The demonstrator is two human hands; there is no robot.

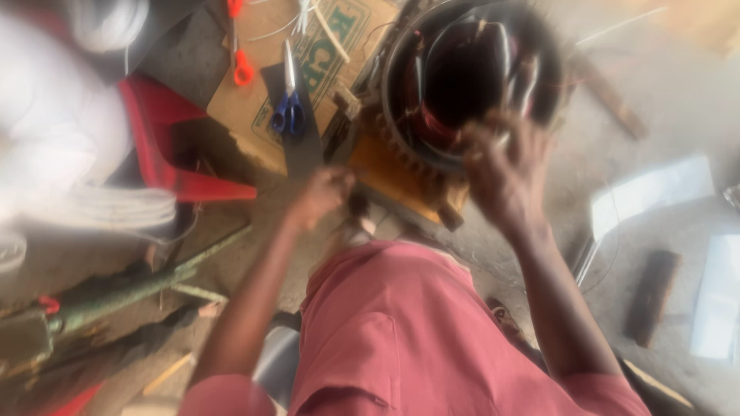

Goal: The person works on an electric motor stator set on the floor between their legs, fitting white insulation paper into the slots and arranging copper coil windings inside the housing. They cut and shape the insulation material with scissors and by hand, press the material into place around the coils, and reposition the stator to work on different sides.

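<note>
Right hand (505, 173) reaches the round motor stator's (462, 77) rim; left hand (320, 196), blurred, seems closed.

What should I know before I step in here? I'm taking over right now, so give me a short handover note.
Left hand: closed in a fist near the stator's lower left edge; blur hides whether it holds anything.
Right hand: fingers spread at the stator's front rim, by the copper windings.
Stator sits on the floor, on a wooden block.
Scissors lie on the cardboard to its left.
Done: coils sit in the bore. Left: loose wires stick out at the rim.
</note>
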